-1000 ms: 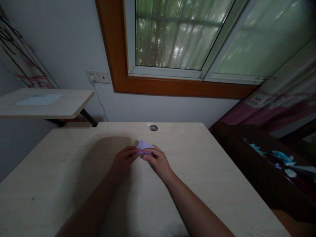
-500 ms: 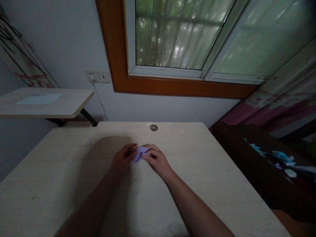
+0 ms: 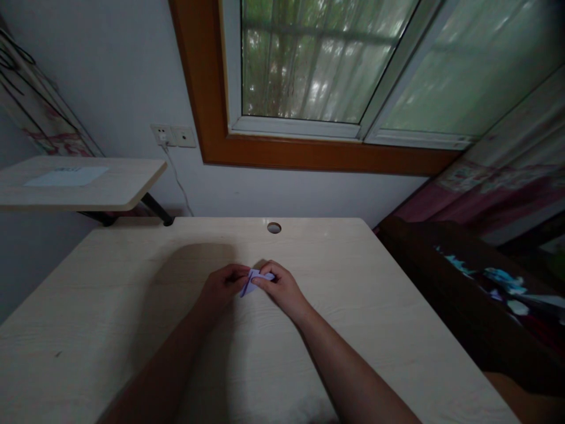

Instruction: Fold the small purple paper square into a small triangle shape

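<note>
Folded paper (image 3: pixel 249 285) over desk (image 3: pixel 353 282), toward far edge; left hand (image 3: pixel 225 282) pinches one side, right hand (image 3: pixel 280 285) pinches other; good work here wants edges squared, crease pressed evenly, thin layers untwisted

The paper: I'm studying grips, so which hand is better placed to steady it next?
Probably the right hand: its thumb lies well onto the paper, while the left hand seems to reach only the left edge.
</note>
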Demonstrator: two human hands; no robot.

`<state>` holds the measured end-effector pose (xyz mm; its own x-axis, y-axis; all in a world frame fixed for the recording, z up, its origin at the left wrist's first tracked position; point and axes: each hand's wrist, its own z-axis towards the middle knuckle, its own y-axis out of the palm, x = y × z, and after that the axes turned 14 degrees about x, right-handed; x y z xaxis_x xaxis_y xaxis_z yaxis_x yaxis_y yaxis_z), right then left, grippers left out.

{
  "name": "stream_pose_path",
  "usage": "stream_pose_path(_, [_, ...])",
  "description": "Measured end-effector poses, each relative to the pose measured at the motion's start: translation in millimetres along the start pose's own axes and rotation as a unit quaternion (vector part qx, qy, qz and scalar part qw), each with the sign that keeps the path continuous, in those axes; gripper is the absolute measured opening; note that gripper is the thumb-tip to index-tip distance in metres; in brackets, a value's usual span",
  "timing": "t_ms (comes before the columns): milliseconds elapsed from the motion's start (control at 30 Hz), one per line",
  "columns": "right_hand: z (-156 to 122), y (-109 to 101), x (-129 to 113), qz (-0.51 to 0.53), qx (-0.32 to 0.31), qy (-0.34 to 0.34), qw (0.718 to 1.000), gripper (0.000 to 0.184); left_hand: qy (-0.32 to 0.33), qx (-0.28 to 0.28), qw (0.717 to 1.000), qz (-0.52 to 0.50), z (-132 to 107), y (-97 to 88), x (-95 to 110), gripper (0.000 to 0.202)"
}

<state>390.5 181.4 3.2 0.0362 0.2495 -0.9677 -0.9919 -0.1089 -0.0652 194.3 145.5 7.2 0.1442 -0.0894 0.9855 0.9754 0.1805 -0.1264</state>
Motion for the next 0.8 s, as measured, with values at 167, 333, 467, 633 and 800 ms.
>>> stream_pose_path(167, [-2.3,0.5,0.4,-0.004,0.003,0.038,0.999,0.031,0.017,-0.005,0.999,0.029,0.7,-1.7,-2.4,0.026])
stream_pose_path(333, [-4.0,0.0,-2.6,-0.011,-0.011,0.042,0.999,0.03,0.023,-0.002,0.999,0.042,-0.5,-1.0,2.0,0.029])
stream_pose_path(467, [-4.5,0.0,-1.6,-0.026,-0.015,0.026,0.999,0.03,0.036,-0.009,0.998,0.048,-0.7,-0.4,2.9,0.027])
stream_pose_path(633, [-4.9,0.5,1.1,-0.04,-0.02,0.019,0.999,0.03,0.03,-0.012,0.998,0.059,-0.1,-0.2,1.0,0.027])
stream_pose_path(800, [-5.7,0.4,0.1,-0.032,-0.025,0.021,0.999,0.03,0.03,-0.018,0.997,0.074,-0.8,0.0,4.6,0.026])
